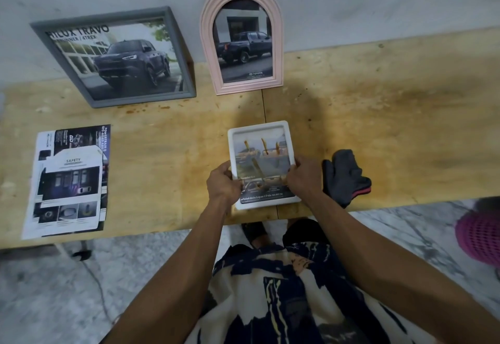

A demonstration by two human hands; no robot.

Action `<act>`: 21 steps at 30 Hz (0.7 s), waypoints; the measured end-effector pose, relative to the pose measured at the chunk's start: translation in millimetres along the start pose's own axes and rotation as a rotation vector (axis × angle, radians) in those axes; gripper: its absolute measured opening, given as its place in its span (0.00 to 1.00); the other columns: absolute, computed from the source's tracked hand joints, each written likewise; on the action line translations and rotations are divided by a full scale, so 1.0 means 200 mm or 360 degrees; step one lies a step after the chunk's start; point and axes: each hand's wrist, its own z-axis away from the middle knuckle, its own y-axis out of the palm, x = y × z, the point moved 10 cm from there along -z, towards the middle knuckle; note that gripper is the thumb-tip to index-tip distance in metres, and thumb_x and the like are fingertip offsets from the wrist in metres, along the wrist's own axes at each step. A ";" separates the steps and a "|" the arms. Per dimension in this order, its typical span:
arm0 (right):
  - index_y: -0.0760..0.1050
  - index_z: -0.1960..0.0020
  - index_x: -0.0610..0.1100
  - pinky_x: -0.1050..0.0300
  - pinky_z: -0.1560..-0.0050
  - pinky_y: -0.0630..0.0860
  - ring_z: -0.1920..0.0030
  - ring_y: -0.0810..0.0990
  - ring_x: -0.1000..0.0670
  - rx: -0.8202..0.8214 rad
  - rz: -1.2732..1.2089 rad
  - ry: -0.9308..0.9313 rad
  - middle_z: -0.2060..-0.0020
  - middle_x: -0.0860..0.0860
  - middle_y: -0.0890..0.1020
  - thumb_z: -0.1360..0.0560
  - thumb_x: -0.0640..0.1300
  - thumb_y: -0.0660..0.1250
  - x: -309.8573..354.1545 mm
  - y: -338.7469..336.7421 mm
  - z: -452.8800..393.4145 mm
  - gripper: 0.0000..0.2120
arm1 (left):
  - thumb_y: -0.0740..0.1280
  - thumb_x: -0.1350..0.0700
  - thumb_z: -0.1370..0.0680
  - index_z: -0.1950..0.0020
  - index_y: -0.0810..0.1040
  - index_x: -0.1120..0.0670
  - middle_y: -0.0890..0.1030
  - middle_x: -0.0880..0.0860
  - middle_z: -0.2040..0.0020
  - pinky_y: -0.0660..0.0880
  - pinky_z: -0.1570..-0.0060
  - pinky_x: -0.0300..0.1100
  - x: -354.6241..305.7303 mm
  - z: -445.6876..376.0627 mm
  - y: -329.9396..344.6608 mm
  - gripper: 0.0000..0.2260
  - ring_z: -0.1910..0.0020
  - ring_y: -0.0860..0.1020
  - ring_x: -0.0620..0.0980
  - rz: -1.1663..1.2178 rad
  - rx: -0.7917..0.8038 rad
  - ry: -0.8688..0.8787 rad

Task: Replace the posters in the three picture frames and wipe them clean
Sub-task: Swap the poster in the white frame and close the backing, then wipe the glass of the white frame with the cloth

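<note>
A white rectangular picture frame [260,126] lies near the front edge of the wooden table [378,127], with a truck poster [261,165] in it. My left hand [222,182] grips its left side and my right hand [304,177] grips its right side. A grey square frame [186,73] with a dark truck poster leans on the wall at back left. A pink arched frame [208,46] with another truck poster leans beside it. A dark grey cloth [345,177] lies just right of my right hand.
A stack of loose printed posters [69,181] lies at the table's left front. A pink mesh basket [479,235] stands on the marble floor at right. A cable runs across the floor below the table at left.
</note>
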 end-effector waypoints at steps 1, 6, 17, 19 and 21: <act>0.75 0.57 0.35 0.52 0.63 0.71 0.59 0.78 0.40 0.0005 0.0023 -0.0025 0.60 0.40 0.79 0.25 0.35 0.59 0.01 0.00 0.00 0.07 | 0.70 0.68 0.26 0.32 0.77 0.54 0.81 0.51 0.57 0.73 0.66 0.30 0.00 0.00 0.00 0.23 0.58 0.78 0.48 -0.0003 -0.0006 -0.0005; 0.70 0.36 0.44 0.46 0.47 0.71 0.38 0.68 0.40 -0.0260 0.0543 0.0010 0.37 0.44 0.71 0.27 0.39 0.64 0.00 -0.18 0.04 0.19 | 0.70 0.69 0.27 0.32 0.77 0.54 0.81 0.50 0.58 0.73 0.68 0.32 -0.01 0.01 0.00 0.24 0.59 0.78 0.49 -0.0041 -0.0026 0.0001; 0.57 0.27 0.54 0.36 0.42 0.67 0.33 0.55 0.35 -0.0207 0.0660 0.0382 0.27 0.48 0.53 0.27 0.46 0.63 -0.37 -0.28 0.11 0.30 | 0.70 0.69 0.26 0.31 0.76 0.54 0.80 0.49 0.57 0.72 0.57 0.38 -0.02 0.03 0.00 0.24 0.57 0.76 0.47 -0.0082 -0.0041 -0.0001; 0.57 0.26 0.51 0.40 0.47 0.69 0.37 0.58 0.34 -0.0213 0.0658 0.0275 0.29 0.45 0.56 0.26 0.40 0.62 -0.37 -0.30 0.10 0.30 | 0.70 0.69 0.26 0.31 0.77 0.54 0.82 0.53 0.54 0.72 0.56 0.39 -0.02 0.04 0.00 0.24 0.56 0.76 0.47 -0.0091 -0.0039 0.0006; 0.59 0.26 0.48 0.44 0.52 0.67 0.39 0.61 0.34 -0.0210 0.0566 0.0225 0.31 0.41 0.59 0.26 0.36 0.61 -0.36 -0.34 0.08 0.30 | 0.68 0.69 0.26 0.32 0.77 0.54 0.83 0.53 0.52 0.73 0.56 0.39 -0.03 0.05 0.00 0.23 0.56 0.77 0.48 -0.0101 -0.0040 0.0021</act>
